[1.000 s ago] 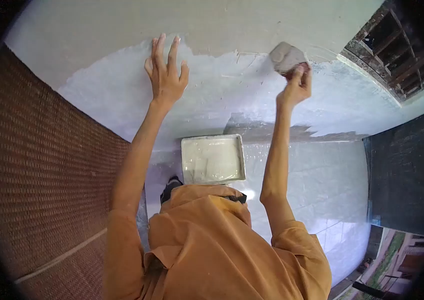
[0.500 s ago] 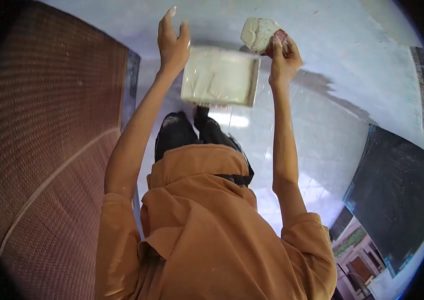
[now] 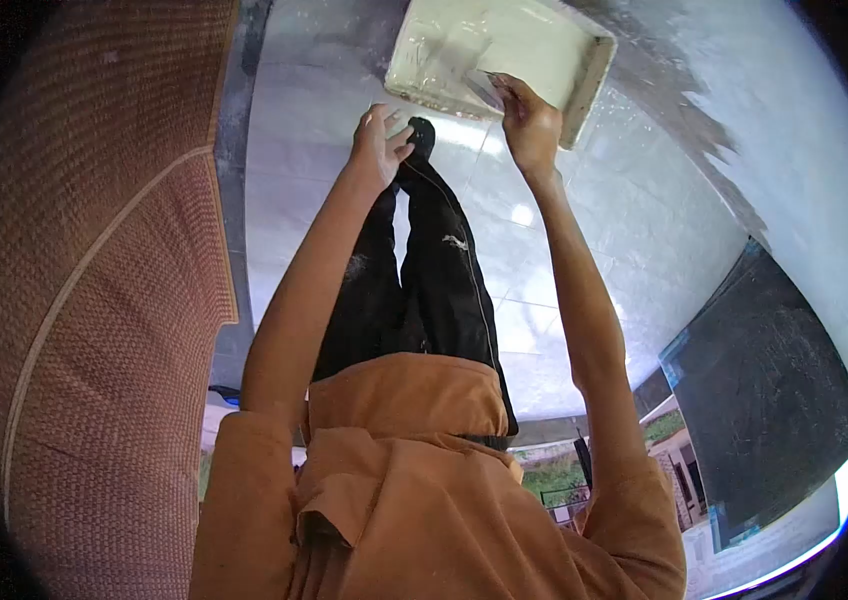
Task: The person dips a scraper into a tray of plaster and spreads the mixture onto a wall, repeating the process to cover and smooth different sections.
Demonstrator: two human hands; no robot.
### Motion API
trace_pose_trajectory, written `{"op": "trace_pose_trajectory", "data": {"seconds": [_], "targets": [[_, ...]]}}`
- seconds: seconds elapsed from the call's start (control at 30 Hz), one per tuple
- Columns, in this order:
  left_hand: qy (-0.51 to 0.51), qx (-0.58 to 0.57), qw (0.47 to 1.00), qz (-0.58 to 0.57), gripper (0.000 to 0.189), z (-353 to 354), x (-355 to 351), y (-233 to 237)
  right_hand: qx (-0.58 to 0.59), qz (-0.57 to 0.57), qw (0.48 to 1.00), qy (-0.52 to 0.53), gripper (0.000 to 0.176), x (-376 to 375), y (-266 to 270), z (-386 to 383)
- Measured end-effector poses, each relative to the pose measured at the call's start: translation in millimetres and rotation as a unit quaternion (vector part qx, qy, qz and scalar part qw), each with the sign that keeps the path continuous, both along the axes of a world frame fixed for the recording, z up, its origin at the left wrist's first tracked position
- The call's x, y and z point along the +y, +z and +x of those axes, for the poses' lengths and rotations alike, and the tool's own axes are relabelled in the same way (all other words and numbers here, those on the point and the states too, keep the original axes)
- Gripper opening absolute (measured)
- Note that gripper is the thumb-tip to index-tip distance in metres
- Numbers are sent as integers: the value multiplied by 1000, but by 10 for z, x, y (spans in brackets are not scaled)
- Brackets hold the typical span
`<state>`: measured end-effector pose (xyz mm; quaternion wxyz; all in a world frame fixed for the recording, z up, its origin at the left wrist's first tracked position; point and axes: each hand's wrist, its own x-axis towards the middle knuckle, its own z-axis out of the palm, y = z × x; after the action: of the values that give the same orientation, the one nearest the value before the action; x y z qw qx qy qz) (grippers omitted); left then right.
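Observation:
My right hand (image 3: 532, 122) grips a thin flat scraper (image 3: 485, 88), seen nearly edge-on over the near side of a tray. The rectangular tray (image 3: 584, 85) holds a pale, wet-looking cream material and rests low in front of my feet. My left hand (image 3: 380, 145) is held left of the tray's near edge, fingers apart, with nothing in it. Pale residue marks its fingers.
Woven brown matting (image 3: 94, 250) rises along the left side. A dark board (image 3: 769, 390) with blue-taped corners is at the right. Glossy pale floor tiles (image 3: 294, 130) lie below, and a patchy grey-white wall (image 3: 784, 130) stands ahead.
The view has tilted down, showing more of my legs. My right hand has lowered the scraper from near the wall to the tray. My left hand has come down too.

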<state>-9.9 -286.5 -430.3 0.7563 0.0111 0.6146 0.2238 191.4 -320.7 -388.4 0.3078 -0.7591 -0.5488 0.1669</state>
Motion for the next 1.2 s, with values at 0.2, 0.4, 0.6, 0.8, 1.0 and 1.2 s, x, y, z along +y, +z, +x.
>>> {"op": "trace_pose_trajectory", "data": {"seconds": [0.2,0.4,0.6,0.8,1.0,1.2], "targets": [[115,-43,992,-41,40,202,-123,-288,-41,-16,998,52,22,104,-585,-227],[175,-64,979,-82,49,225,-115,-463,-87,30,994,55,21,200,-797,-327],[189,-105,971,-98,55,195,-144,-655,-99,-6,988,120,40,-30,-896,-468],[197,-93,973,-81,58,245,-129,-588,-77,-20,986,147,38,29,-817,-433],[212,-83,970,-84,57,273,-166,-597,-22,-38,976,214,31,383,-841,-157],[196,-53,974,-99,53,215,-235,-552,115,-109,963,220,21,633,-988,166]]}}
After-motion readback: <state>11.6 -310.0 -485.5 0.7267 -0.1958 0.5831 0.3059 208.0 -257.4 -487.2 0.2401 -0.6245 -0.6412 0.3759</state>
